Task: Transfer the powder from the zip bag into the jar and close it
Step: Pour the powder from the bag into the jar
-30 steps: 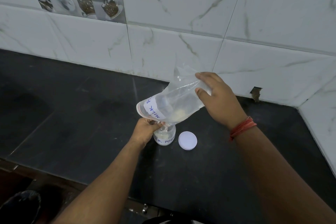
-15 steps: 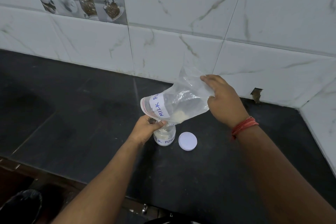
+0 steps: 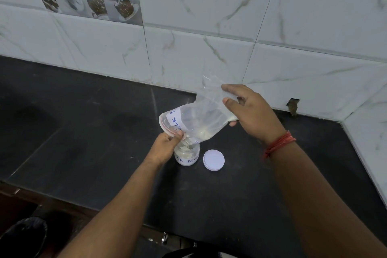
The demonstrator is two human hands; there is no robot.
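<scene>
A clear zip bag (image 3: 199, 118) with a white label hangs tilted, its mouth down over a small clear jar (image 3: 187, 156) on the black counter. Pale powder sits low in the bag and some lies in the jar. My left hand (image 3: 167, 146) pinches the bag's red-edged mouth right at the jar's rim and hides the jar's left side. My right hand (image 3: 249, 111) grips the raised bottom end of the bag. The jar's white round lid (image 3: 213, 160) lies flat on the counter just right of the jar.
The black counter (image 3: 83, 132) meets a white marble-tiled wall (image 3: 209, 48) behind and a side wall at the far right. The counter's front edge runs along the bottom left, with a dark bin (image 3: 23, 234) below it.
My right hand has shifted its hold on the bag's bottom end and the bag has turned slightly. The jar, lid and my left hand stay where they were.
</scene>
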